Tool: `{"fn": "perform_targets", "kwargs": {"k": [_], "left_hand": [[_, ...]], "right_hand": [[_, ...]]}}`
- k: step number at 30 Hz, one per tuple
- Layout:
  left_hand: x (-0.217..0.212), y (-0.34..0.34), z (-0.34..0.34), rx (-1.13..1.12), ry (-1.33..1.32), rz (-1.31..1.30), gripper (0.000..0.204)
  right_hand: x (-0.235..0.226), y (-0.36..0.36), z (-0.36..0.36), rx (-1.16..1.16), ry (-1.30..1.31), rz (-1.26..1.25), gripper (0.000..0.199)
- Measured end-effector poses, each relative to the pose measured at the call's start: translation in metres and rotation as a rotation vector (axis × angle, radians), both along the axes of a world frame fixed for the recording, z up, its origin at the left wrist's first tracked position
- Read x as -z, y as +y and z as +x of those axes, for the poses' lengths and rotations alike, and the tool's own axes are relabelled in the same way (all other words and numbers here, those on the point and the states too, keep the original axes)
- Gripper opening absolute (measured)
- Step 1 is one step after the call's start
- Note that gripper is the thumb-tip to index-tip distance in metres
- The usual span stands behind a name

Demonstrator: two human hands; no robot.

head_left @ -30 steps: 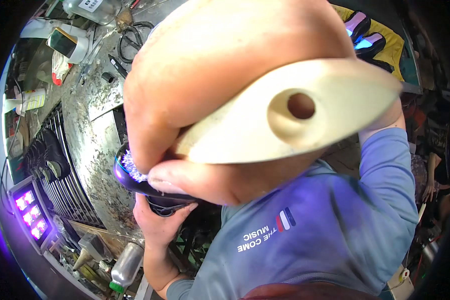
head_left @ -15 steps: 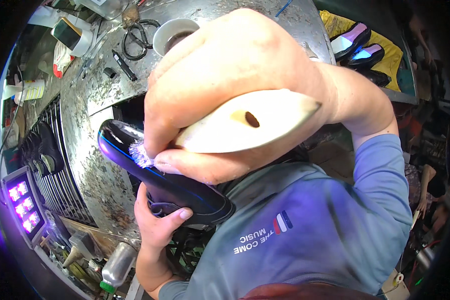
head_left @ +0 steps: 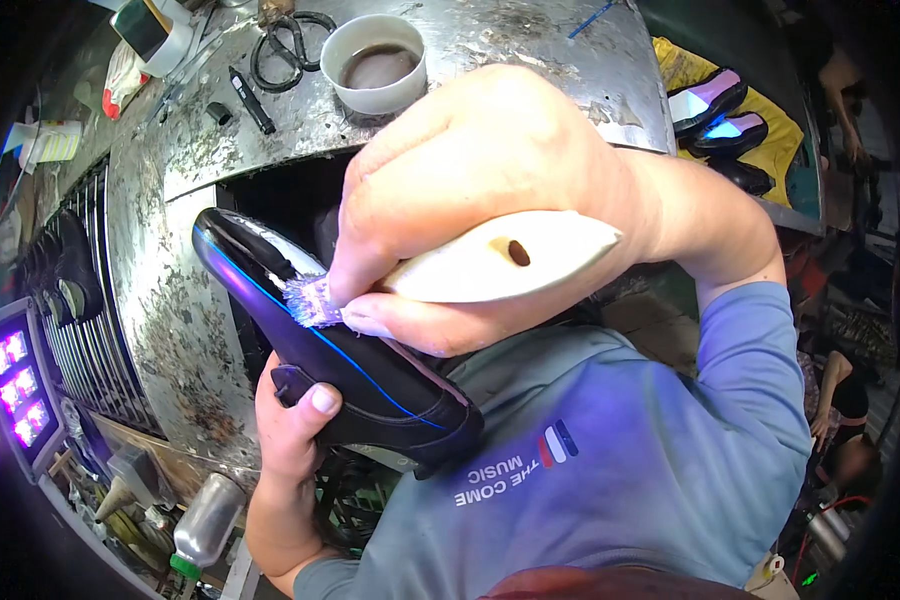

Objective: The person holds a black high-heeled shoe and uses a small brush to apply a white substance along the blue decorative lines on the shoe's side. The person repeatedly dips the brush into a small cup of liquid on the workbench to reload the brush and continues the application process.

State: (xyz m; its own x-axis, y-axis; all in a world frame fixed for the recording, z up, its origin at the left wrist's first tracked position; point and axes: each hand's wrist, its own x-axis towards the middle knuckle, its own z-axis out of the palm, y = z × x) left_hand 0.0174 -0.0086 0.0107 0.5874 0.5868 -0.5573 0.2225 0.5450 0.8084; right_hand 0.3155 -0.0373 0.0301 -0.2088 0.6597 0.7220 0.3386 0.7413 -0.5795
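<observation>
Right hand (head_left: pixel 490 190) is clenched around a pale-handled brush (head_left: pixel 490 270), bristles pressed on the black shoe (head_left: pixel 340 350). Left hand (head_left: pixel 295 420) grips that shoe from beneath, thumb on its side, just near of the scarred metal bench (head_left: pixel 170 290). A white cup (head_left: pixel 378 63) and scissors (head_left: pixel 288 40) lie far on it.

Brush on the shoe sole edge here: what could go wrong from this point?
1. The right hand works the brush bristles right at the black shoe edge; a slip could smear the glossy upper.
2. The left hand steadies the shoe only at its underside, so it might twist.
3. The open white cup of liquid could get knocked.
</observation>
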Motion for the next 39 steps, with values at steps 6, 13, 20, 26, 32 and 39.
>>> {"fn": "perform_targets", "kwargs": {"k": [6, 13, 20, 26, 32, 39], "left_hand": [[0.004, 0.003, -0.002, -0.001, -0.037, -0.064, 0.074], [0.016, 0.002, -0.007, -0.016, -0.048, -0.095, 0.074], [0.046, -0.004, -0.025, -0.193, -0.222, -0.233, 0.069], [0.050, -0.012, -0.031, -0.277, -0.239, -0.251, 0.071], [0.050, -0.014, -0.030, -0.254, -0.303, -0.193, 0.058], [0.048, -0.011, -0.029, -0.253, -0.290, -0.161, 0.056]], "right_hand": [[0.005, -0.002, -0.006, -0.052, 0.019, -0.032, 0.009], [0.002, -0.010, -0.007, -0.045, -0.068, -0.129, 0.009], [-0.012, 0.013, 0.051, 0.234, 0.018, -0.306, 0.024], [0.026, 0.058, 0.093, 0.721, -0.582, -0.535, 0.028], [0.044, 0.071, 0.083, 0.748, -0.737, -0.418, 0.027], [0.025, 0.053, 0.087, 0.645, -0.402, -0.212, 0.020]]}}
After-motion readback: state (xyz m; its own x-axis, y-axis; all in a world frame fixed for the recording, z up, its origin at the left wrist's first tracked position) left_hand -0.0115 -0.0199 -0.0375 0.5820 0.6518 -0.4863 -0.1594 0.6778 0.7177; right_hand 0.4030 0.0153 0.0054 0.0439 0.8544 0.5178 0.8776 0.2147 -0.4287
